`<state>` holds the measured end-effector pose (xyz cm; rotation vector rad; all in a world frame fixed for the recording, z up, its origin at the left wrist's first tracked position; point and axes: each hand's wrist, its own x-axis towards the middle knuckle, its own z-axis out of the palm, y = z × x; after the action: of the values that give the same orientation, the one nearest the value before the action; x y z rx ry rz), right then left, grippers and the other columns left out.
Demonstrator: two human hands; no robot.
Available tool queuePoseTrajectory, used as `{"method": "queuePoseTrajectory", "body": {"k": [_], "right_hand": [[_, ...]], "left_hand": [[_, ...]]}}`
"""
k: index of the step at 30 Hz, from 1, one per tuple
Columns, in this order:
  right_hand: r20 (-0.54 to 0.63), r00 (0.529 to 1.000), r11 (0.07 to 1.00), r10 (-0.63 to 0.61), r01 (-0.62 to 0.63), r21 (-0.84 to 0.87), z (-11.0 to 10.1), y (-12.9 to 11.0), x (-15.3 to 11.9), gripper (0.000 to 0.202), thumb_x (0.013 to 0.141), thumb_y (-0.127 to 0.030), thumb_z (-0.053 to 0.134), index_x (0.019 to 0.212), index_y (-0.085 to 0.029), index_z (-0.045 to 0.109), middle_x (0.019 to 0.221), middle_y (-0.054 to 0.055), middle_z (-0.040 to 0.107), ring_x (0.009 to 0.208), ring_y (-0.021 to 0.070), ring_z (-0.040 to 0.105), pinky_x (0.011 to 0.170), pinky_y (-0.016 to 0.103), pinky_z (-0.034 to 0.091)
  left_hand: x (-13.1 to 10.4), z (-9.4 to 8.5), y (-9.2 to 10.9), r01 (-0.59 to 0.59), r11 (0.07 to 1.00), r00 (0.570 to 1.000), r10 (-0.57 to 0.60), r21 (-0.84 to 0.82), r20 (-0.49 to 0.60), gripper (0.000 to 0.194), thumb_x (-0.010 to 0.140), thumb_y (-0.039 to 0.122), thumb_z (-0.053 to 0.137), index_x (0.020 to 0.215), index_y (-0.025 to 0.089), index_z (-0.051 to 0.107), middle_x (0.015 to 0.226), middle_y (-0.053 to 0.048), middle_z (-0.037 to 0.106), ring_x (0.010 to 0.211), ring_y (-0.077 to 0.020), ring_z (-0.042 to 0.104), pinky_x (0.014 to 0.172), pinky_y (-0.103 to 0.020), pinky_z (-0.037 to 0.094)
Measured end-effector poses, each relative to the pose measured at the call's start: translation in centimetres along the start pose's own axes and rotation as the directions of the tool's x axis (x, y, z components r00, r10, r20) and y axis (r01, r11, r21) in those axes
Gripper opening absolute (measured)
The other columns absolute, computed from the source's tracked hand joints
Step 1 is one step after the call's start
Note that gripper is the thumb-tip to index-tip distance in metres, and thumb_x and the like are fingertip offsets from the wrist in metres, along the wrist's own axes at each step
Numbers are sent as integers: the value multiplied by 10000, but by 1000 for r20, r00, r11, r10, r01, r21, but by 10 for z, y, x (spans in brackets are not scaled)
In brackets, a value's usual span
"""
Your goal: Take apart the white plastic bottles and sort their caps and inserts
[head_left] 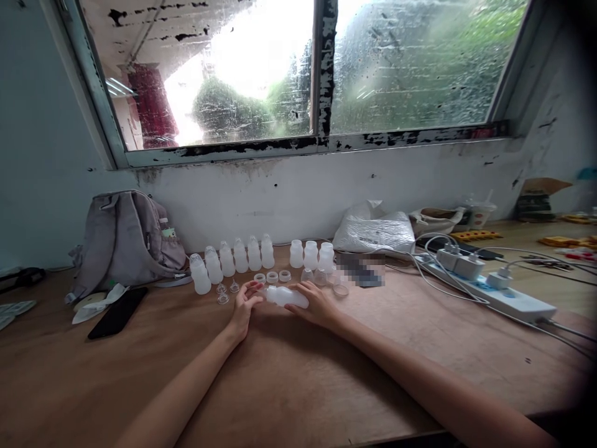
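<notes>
Head view, going left to right: a grey backpack [121, 242] sits up against the wall [261, 199], with a black phone [118, 314] lying in front of it on the brown table [261, 398]. Next up, six bottles [240, 258] in a slightly curved row, all upright and milky white with see-through tops, and a few clear teats [223, 298] just in front of them. Then the left hand [245, 308], its curved fingers and thumb right at the neck end of the bottle [286, 297]; it's pretty small and washed out there, so I honestly can't tell if they're pinching it or just steadying it. That bottle is on its side between the two hands, neck to the left, with three rings [272, 280] right behind it. Past those stand three bottles [311, 256], upright. The right hand [317, 303] is wrapped around the base end of the sideways bottle, thumb on the near side, so that grip's closed on it. Clear caps [320, 277] sit just behind that hand. Further right there's a crinkly silver bag [375, 235] by the wall, then a white power strip [513, 300] with plugs and cables.
</notes>
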<state>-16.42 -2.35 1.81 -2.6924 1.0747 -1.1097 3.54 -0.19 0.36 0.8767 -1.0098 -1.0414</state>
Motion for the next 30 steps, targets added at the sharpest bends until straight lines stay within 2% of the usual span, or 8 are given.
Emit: {"method": "queuePoseTrajectory", "body": {"k": [4, 10, 17, 19, 21, 24, 26, 30], "right_hand": [[20, 1000, 1000, -12, 12, -10, 1, -1, -1, 388, 722, -433, 560, 1042, -213, 554, 901, 74, 592, 873, 214, 526, 770, 345, 424], [97, 987, 957, 128, -149, 248, -1, -3, 1, 364, 753, -469, 503, 994, -203, 564, 892, 43, 618, 768, 175, 574, 665, 278, 453], [52, 973, 941, 224, -229, 248, -3, -16, 1, 402, 686, -500, 561, 939, -189, 597, 875, 59, 618, 783, 196, 571, 674, 305, 448], [230, 916, 819, 327, -397, 415, -6, -19, 2, 408, 723, -526, 500, 890, -170, 607, 751, 58, 622, 644, 171, 573, 521, 257, 437], [440, 818, 605, 369, -571, 554, -8, -20, 4, 441, 762, -536, 432, 904, -153, 598, 671, 62, 612, 533, 149, 550, 392, 216, 370], [563, 746, 427, 356, -666, 612, -10, -23, 5, 458, 779, -529, 401, 962, -146, 573, 645, 69, 607, 491, 143, 537, 345, 202, 321], [490, 784, 510, 382, -621, 595, -9, -27, 3, 439, 772, -524, 418, 936, -151, 581, 668, 69, 612, 520, 152, 549, 372, 214, 350], [111, 959, 869, 262, -284, 405, -1, -44, -5, 380, 679, -470, 576, 918, -176, 577, 868, 73, 617, 749, 199, 579, 609, 282, 445]], "left_hand": [[1, -1, -1, 54, 991, 998, -52, 121, -19, 368, 614, 317, 670, 916, 150, 543, 746, -47, 630, 659, -142, 581, 592, -240, 439], [-1, 2, 5, -14, 999, 997, 18, -42, 77, 427, 568, 236, 719, 951, 165, 544, 988, -80, 613, 951, -180, 552, 797, -264, 432], [-6, 7, 2, 107, 993, 993, -105, -46, 47, 480, 555, 329, 732, 961, 150, 548, 816, -57, 632, 769, -152, 590, 724, -256, 443], [-7, 7, 4, 78, 996, 995, -75, -44, 73, 477, 542, 314, 740, 952, 154, 555, 814, -54, 640, 764, -151, 590, 742, -256, 436], [-7, 7, 8, 71, 995, 993, -64, -67, 104, 467, 549, 297, 738, 955, 160, 554, 833, -55, 642, 773, -153, 589, 739, -252, 434], [-9, 9, 11, 96, 985, 988, -77, -141, 134, 459, 569, 264, 732, 972, 155, 541, 857, -58, 632, 799, -157, 587, 731, -245, 438], [-11, 13, 12, 128, 967, 987, -101, -222, 127, 442, 585, 264, 725, 968, 157, 534, 871, -53, 621, 802, -150, 586, 727, -237, 444], [-23, 26, 14, 237, 904, 971, -219, -356, 93, 404, 638, 385, 673, 953, 177, 527, 886, -61, 617, 765, -163, 593, 694, -271, 473]]}}
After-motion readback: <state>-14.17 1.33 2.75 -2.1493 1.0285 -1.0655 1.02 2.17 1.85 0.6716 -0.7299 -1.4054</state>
